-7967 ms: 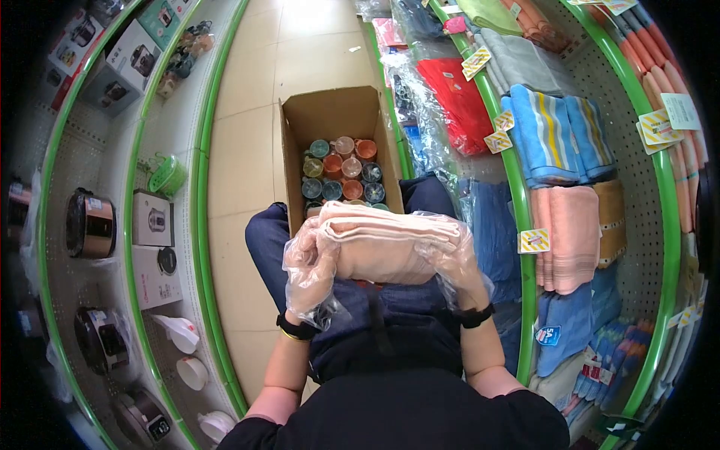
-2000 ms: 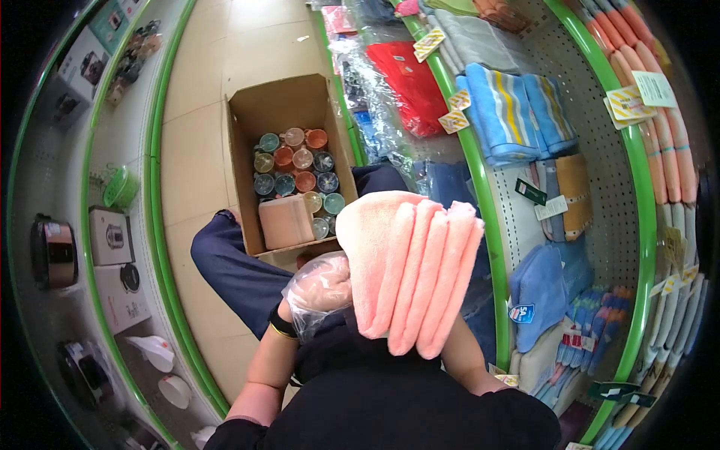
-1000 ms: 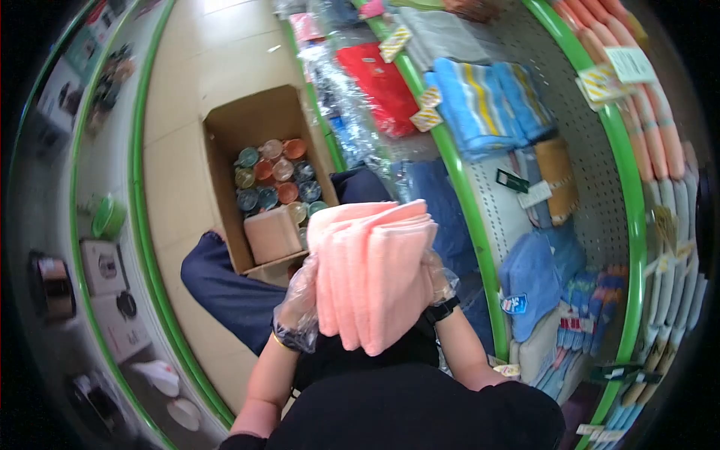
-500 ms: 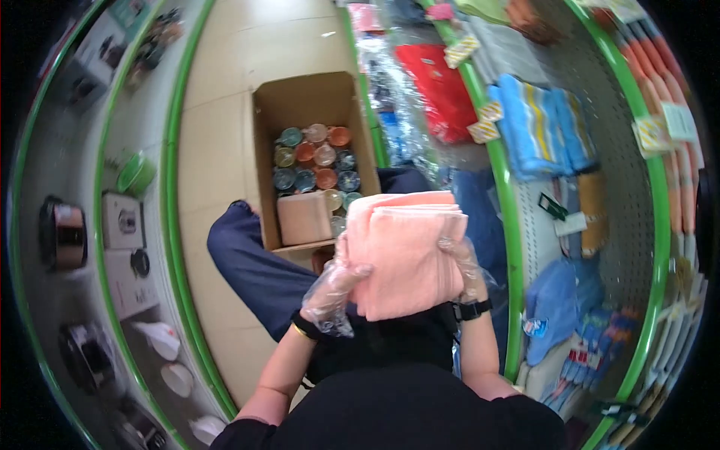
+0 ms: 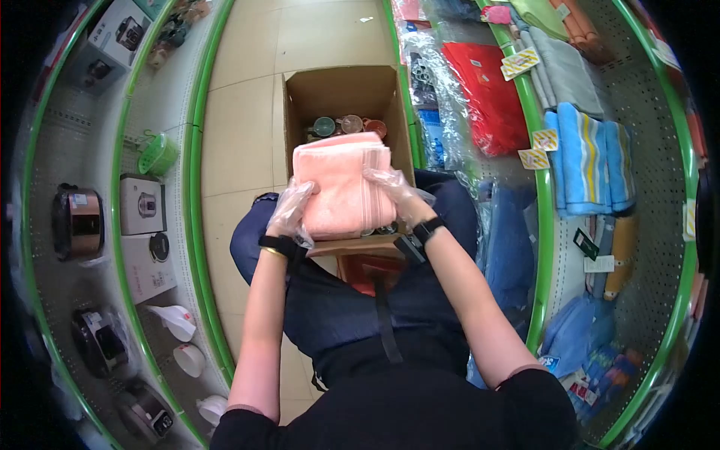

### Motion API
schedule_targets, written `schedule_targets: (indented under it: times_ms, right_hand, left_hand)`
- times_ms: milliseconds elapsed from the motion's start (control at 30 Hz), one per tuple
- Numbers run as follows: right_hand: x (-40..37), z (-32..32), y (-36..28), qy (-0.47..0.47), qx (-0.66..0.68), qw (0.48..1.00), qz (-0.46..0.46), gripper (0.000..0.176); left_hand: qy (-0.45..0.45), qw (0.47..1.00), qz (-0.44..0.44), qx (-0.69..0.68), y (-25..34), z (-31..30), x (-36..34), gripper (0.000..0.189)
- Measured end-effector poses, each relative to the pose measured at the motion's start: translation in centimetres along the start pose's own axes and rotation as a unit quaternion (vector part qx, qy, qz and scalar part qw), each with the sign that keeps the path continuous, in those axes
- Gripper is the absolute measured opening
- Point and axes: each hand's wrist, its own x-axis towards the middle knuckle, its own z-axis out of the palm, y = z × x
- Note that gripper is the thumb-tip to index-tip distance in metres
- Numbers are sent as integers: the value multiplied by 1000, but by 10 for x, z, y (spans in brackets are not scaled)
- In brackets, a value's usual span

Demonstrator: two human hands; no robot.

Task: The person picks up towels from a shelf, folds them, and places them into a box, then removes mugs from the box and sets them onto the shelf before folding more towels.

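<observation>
A folded pink towel stack is held between my two hands over the near part of an open cardboard box. My left hand, in a clear plastic glove, grips its left edge with the thumb on top. On the right edge, my right hand closes on it, gloved the same way. Beyond the towels, a few glass mugs show inside the box. The towels hide most of the box's contents.
Green-edged shelves line both sides. Striped blue towels and a red packaged cloth lie at right. Rice cookers and a green basket stand at left. The tiled floor runs between.
Both hands have moved the pink towels forward and left, from above my lap to over the box. They now cover many of the mugs. My view has shifted left.
</observation>
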Motion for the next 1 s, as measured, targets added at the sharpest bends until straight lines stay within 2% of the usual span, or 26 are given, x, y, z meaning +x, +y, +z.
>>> schedule_targets:
  times_ms: [33,67,100,133,167,233,267,300,367,400,433,467,500,533,567,600,633,667,700,733,800,833,867,900,967,1000]
  right_hand:
    - [18,-2,9,-27,-4,997,66,42]
    - [26,-3,20,-37,45,994,93,47]
    - [28,-9,32,-66,83,990,97,49]
    - [38,-20,52,-52,101,984,135,50]
    - [47,-29,71,-38,119,977,173,50]
    - [47,-42,89,-26,140,969,200,49]
    - [40,-37,83,48,86,970,222,49]
    - [60,-65,125,11,96,978,186,48]
    - [78,-81,156,38,16,972,233,44]
    - [80,-79,161,37,18,971,236,44]
    - [83,-77,165,48,-143,963,224,43]
    - [89,-76,168,58,-299,930,205,44]
    - [88,-67,155,58,-296,931,207,44]
    - [85,-58,143,10,-437,874,212,49]
    - [84,-52,133,-40,-567,795,210,55]
    - [88,-49,139,-97,-612,771,148,63]
    - [90,-38,139,-22,-543,802,249,52]
    - [125,-63,207,-173,-668,701,182,45]
    - [159,-88,275,-290,-759,579,69,39]
    - [124,-68,233,-131,-606,767,164,30]
    - [134,-70,249,-108,-629,756,148,30]
    - [137,-70,255,-84,-653,741,130,30]
    - [121,-68,211,-241,-765,596,-36,28]
    - [122,-67,207,-238,-765,597,-36,28]
    - [121,-72,207,-64,-625,756,183,46]
    - [114,-69,200,-54,-626,756,182,46]
  left_hand:
    - [20,996,-15,90,-22,-17,20,40]
    - [40,983,-29,178,-43,-29,37,35]
    - [95,994,-53,25,-65,-23,44,29]
    - [84,975,-76,190,-88,-34,62,32]
    - [69,929,-96,350,-101,-44,75,35]
    - [75,828,-141,538,-72,-8,63,30]
    - [23,814,-144,562,-86,-13,70,29]
    - [-21,774,-119,622,-97,-16,76,27]
    - [13,740,-141,658,-149,-35,93,27]
    - [53,768,-214,601,-150,-32,93,30]
    - [53,767,-217,602,-151,-28,91,30]
    - [140,783,-240,557,-146,-23,87,33]
    - [226,789,-260,508,-143,-21,87,36]
    - [90,739,-236,625,-135,-28,87,46]
    - [89,737,-238,627,-140,-33,92,46]
    - [-90,632,-224,737,-146,-36,95,52]
    - [-266,491,-199,805,-152,-40,96,57]
    - [-288,444,-168,832,-135,-20,85,62]
    - [-283,439,-106,846,-141,-24,83,59]
    - [-285,428,-120,849,-163,-24,85,56]
    - [-289,416,-135,852,-213,-34,97,54]
    - [-296,465,-136,823,-236,-45,103,46]
    - [-302,512,-136,792,-247,-53,103,39]
    - [-302,511,-134,793,-245,-61,98,39]
    - [-261,546,-67,793,-235,-89,89,34]
    - [-242,563,-29,790,-230,-102,85,31]
